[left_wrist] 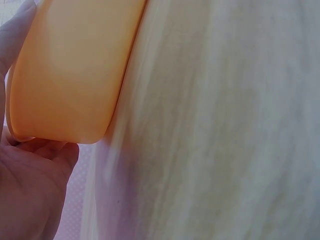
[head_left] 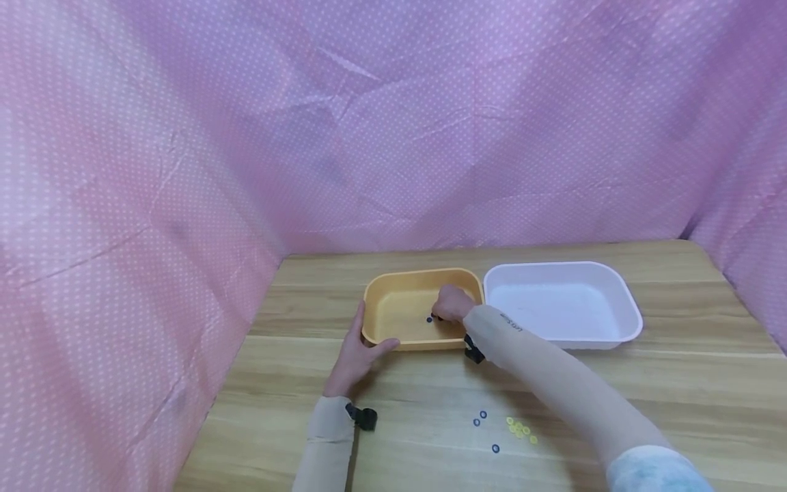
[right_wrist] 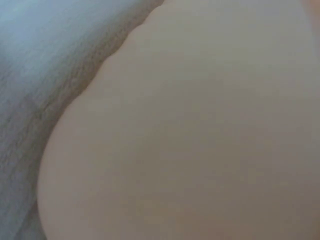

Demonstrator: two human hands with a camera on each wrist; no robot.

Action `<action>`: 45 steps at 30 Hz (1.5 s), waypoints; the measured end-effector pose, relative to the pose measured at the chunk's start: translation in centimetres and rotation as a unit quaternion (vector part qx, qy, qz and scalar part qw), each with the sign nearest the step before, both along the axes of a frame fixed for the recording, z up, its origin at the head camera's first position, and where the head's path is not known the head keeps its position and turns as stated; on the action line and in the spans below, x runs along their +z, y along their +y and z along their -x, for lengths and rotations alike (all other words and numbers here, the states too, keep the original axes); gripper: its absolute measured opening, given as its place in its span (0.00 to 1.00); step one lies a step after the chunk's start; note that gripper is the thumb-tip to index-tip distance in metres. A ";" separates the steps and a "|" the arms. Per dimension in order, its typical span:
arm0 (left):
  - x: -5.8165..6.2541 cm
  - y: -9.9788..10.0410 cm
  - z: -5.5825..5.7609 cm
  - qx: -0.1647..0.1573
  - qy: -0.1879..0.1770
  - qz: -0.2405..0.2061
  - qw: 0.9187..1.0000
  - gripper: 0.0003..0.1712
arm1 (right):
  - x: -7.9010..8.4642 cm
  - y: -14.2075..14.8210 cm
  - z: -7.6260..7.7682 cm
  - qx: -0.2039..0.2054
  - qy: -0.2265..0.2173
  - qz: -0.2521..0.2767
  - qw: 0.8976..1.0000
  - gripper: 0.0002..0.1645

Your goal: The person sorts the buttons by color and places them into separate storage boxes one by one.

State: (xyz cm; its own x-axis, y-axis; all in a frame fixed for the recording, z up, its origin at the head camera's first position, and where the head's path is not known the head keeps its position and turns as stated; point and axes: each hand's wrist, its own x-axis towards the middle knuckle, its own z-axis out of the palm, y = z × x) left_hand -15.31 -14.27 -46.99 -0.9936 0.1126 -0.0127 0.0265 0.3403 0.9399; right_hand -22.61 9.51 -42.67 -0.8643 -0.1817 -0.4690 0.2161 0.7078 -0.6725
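A yellow-orange plastic bin [head_left: 393, 328] stands on the table, also filling the upper left of the left wrist view. My left hand [head_left: 356, 355] grips its left end, thumb along the front wall and fingers round the side. Inside the bin, my right hand [head_left: 453, 304] reaches down near the right end with its fingers bent. Small dark blue rings [head_left: 429, 320] lie beside its fingertips. Whether it pinches one is hidden. Only blurred skin and pale fabric fill the right wrist view.
A white bin [head_left: 559, 307] stands close against the orange bin's right side. Nearer me on the wooden table [head_left: 277, 410] lie several yellow rings [head_left: 518, 429] and three loose blue rings [head_left: 495, 449]. Pink dotted cloth [head_left: 393, 137] hangs behind and at both sides.
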 end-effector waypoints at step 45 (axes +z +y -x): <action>0.3 -0.2 1.0 0.004 -0.028 0.024 0.999 0.68 | 0.3 5.8 -17.0 0.124 0.100 -0.035 0.987 0.07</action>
